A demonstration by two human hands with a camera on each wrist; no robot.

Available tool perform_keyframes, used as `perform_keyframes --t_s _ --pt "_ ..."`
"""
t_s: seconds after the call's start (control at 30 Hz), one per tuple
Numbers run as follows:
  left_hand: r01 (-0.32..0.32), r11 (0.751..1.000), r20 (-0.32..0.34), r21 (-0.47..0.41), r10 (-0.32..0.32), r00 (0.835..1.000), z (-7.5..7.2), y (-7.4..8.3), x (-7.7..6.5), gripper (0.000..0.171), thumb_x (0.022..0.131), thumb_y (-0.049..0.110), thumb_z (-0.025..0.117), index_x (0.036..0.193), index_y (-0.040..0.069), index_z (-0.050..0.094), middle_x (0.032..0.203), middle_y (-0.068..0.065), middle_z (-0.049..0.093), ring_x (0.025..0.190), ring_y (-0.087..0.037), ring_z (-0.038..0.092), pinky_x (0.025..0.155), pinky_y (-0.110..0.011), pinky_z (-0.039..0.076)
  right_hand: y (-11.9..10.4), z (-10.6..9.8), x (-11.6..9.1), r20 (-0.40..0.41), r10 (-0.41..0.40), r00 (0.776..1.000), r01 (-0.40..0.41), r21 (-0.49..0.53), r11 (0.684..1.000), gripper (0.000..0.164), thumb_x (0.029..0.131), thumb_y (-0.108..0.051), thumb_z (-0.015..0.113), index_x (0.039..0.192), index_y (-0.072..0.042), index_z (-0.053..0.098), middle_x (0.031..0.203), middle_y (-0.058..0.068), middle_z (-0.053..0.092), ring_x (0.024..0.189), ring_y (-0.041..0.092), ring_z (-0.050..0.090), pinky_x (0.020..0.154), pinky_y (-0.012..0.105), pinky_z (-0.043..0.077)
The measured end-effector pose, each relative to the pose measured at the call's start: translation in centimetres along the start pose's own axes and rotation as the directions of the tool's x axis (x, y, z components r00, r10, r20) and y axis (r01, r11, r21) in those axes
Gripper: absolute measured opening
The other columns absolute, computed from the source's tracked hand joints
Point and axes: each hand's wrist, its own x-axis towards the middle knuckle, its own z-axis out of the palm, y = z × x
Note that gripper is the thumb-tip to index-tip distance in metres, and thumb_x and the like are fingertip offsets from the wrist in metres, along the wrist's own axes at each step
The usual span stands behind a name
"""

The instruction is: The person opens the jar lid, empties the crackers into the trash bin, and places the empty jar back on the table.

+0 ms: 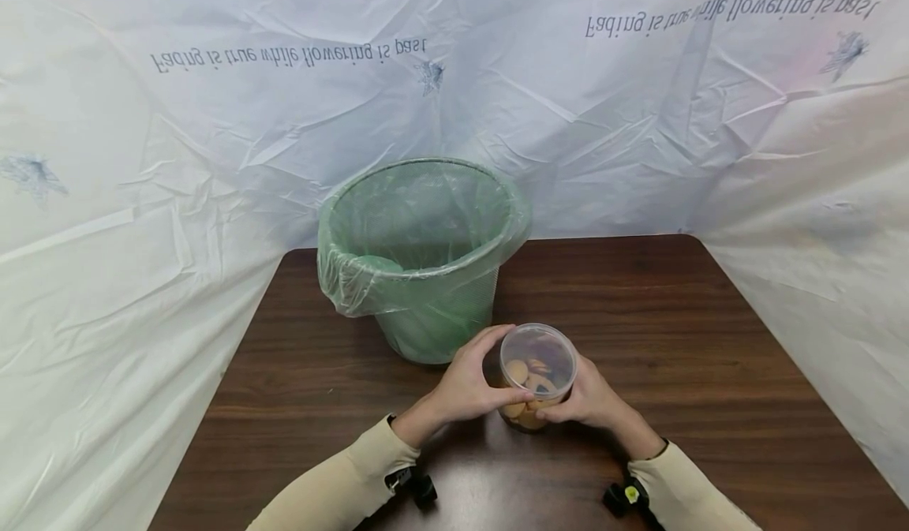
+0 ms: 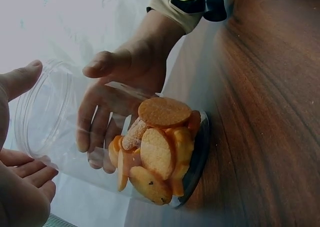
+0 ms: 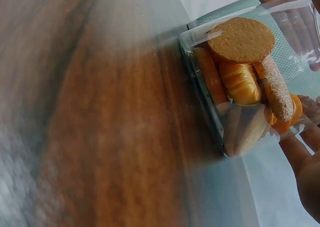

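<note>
Near one bin [image 1: 442, 322], two hands [image 1: 465, 383] [image 1: 593, 395] round one jar [image 1: 537, 345]

Jar [image 1: 543, 348] glossy clear plastic; table [image 1: 639, 326] glossy wood-grain; liner [image 1: 358, 290] wrinkled shiny plastic; sleeve [image 1: 334, 476] matt cloth.

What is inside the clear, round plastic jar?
The clear, round plastic jar holds round, flat golden-brown biscuits and a white-speckled stick-shaped piece, among others; what lies deeper is covered.

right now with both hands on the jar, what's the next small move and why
Probably firm the grip before shifting the jar: the left hand holds it near the top, the right hand lower, and loose cookies lie inside.
</note>
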Motion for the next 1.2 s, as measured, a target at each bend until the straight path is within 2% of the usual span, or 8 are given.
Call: perform_keyframes --t_s 0.23,0.4,0.63,0.8,1.0,1.2 --pt "0.008 1.0 -0.035 -0.005 -0.008 0.999 0.3 0.1 -0.2 0.088 0.068 0.038 0.088 0.142 0.016 0.046 0.14 0.005 0.05 0.129 -0.013 0.048 0.107 -0.04 0.042 0.0 0.0 -0.1 -0.001 0.015 1.0 -0.015 -0.013 1.0 0.099 0.054 -0.005 0.093 0.135 0.013 0.04 0.12 0.029 0.059 0.103 0.044 0.06 0.085 0.048 0.053" --pt "0.007 1.0 -0.062 -0.001 -0.007 0.998 0.5 0.1 -0.4 0.089 0.067 0.039 0.089 0.141 0.012 0.047 0.137 0.005 0.052 0.126 -0.013 0.05 0.106 -0.039 0.042 1.2 0.3 -0.4 -0.012 0.001 1.0 -0.001 -0.028 1.0 0.101 0.052 -0.006 0.094 0.135 0.013 0.04 0.12 0.028 0.059 0.103 0.045 0.06 0.086 0.046 0.053" --pt "0.013 1.0 -0.072 -0.003 -0.013 0.997 0.6 0.3 -0.5 0.089 0.067 0.037 0.089 0.141 0.013 0.047 0.135 0.004 0.054 0.125 -0.014 0.051 0.107 -0.038 0.042 3.7 0.6 -1.0 -0.024 0.025 0.999 -0.026 -0.04 0.999 0.107 0.052 -0.017 0.096 0.141 0.0 0.041 0.125 0.019 0.06 0.108 0.034 0.061 0.092 0.037 0.052" --pt "0.012 1.0 -0.078 -0.009 -0.013 0.997 0.6 0.5 -0.5 0.087 0.067 0.037 0.089 0.14 0.013 0.048 0.134 -0.001 0.056 0.124 -0.018 0.053 0.106 -0.039 0.043 3.8 0.6 -1.0 -0.024 0.018 1.0 -0.019 -0.023 1.0 0.104 0.056 -0.023 0.096 0.142 -0.005 0.041 0.126 0.016 0.06 0.109 0.031 0.061 0.092 0.033 0.051" --pt "0.038 0.999 -0.09 0.007 -0.037 0.995 0.6 0.7 -0.5 0.086 0.066 0.038 0.09 0.138 0.014 0.049 0.132 -0.001 0.057 0.122 -0.015 0.053 0.105 -0.039 0.043 3.9 0.6 -1.1 -0.027 0.034 0.999 -0.035 -0.026 0.999 0.103 0.056 -0.024 0.096 0.142 -0.006 0.041 0.126 0.016 0.06 0.11 0.029 0.06 0.094 0.028 0.05" --pt "0.067 0.998 -0.111 0.013 -0.065 0.992 0.6 1.1 -0.5 0.086 0.065 0.041 0.09 0.137 0.015 0.05 0.132 0.0 0.057 0.121 -0.015 0.054 0.104 -0.039 0.044 3.8 0.7 -0.9 -0.024 0.018 1.0 -0.019 -0.027 0.999 0.102 0.056 -0.022 0.096 0.142 -0.005 0.042 0.126 0.017 0.06 0.11 0.029 0.06 0.093 0.03 0.05"
